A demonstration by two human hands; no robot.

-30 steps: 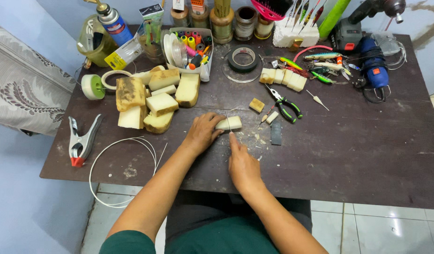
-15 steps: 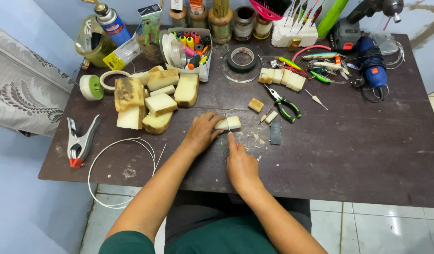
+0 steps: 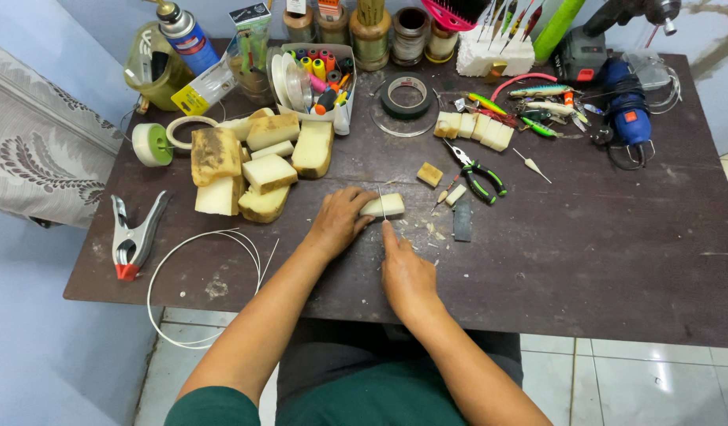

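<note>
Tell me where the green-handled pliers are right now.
In the head view, the green-handled pliers lie on the dark table, up and right of the right hand, just below the row of pale blocks.

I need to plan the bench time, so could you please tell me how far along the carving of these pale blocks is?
Done: a row of small cut pale pieces lies by the green-handled pliers. In hand: the left hand pins a small pale block while the right hand works a thin blade across it, shavings beside. Left: a pile of large uncut blocks.
</note>
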